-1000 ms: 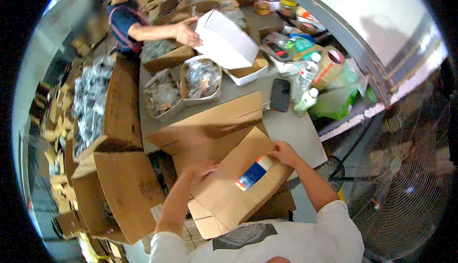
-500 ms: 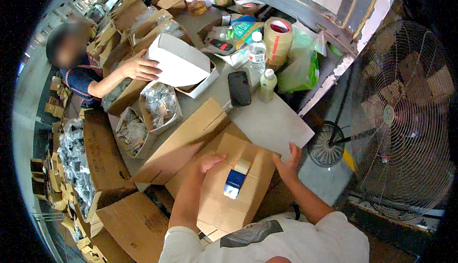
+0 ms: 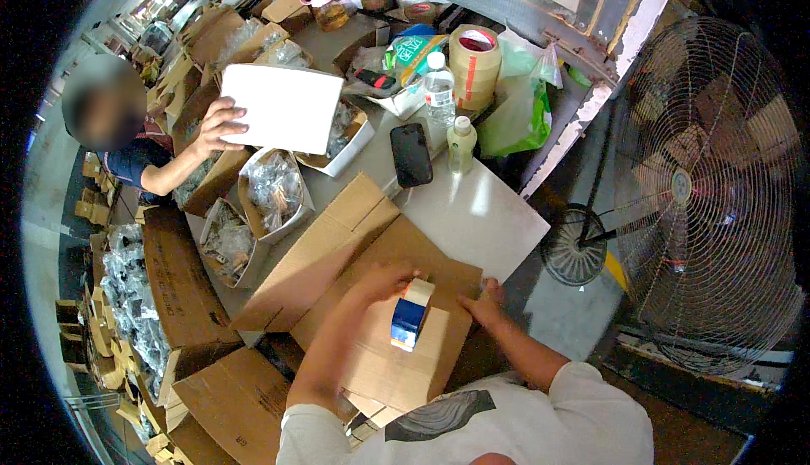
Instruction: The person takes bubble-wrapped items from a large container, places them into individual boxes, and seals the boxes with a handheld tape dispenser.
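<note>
A brown cardboard box (image 3: 401, 372) with folded flaps lies in front of my body. On its top rests a small blue and white item with a cream end (image 3: 410, 315), whose exact kind I cannot make out. My left hand (image 3: 390, 282) is at the box's far flap, beside the cream end, its fingers blurred and partly hidden. At the right edge, my right hand (image 3: 484, 303) has its thumb over the cardboard and its fingers along the outer side. One tall flap (image 3: 325, 250) stands up to the left.
Across the table, another person's hand (image 3: 221, 127) holds a white box lid (image 3: 283, 106) above white boxes of bagged parts. A phone (image 3: 411, 154), bottles (image 3: 439, 92) and tape rolls (image 3: 474, 68) lie beyond. A large fan (image 3: 700, 186) stands right; opened cartons (image 3: 190, 279) stand left.
My left hand has moved forward and right to beside the item's cream end. My right hand has come down and inward onto the box edge. The other person's lid has tilted and shifted left.
</note>
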`<action>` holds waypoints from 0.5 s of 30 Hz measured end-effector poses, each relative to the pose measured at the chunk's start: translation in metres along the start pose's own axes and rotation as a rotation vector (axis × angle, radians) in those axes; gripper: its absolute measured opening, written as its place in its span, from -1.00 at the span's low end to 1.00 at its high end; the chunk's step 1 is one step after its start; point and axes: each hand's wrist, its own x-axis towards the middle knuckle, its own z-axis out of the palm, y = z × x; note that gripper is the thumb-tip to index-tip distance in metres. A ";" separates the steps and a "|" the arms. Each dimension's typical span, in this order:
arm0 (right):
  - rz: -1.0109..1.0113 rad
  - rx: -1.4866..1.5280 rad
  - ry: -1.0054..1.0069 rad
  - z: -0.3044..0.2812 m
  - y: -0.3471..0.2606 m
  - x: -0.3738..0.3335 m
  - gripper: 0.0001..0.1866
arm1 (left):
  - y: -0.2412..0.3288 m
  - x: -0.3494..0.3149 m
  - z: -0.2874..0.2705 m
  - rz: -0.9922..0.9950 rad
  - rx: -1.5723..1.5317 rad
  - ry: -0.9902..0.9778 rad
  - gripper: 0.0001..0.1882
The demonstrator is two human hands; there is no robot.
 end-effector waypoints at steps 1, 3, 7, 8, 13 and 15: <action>-0.248 -0.275 0.222 -0.003 -0.012 -0.004 -0.27 | 0.013 0.010 0.003 -0.066 -0.322 -0.284 -0.59; -0.488 -0.552 0.453 -0.011 -0.020 0.003 -0.25 | 0.044 0.028 -0.009 -0.117 -0.646 -0.573 -0.58; -0.447 -0.524 0.177 -0.017 -0.017 0.036 -0.32 | 0.085 0.038 -0.051 -0.110 -0.139 -0.729 -0.50; -0.430 -0.543 0.148 -0.018 -0.016 0.038 -0.35 | 0.089 0.035 -0.054 -0.181 -0.193 -0.716 -0.48; -0.458 -0.356 -0.064 -0.038 -0.050 -0.018 -0.62 | 0.101 0.006 -0.057 -0.180 -0.016 -0.212 -0.48; -0.442 -0.305 -0.190 -0.049 -0.055 -0.050 -0.68 | 0.109 -0.016 -0.058 -0.119 0.129 0.486 -0.51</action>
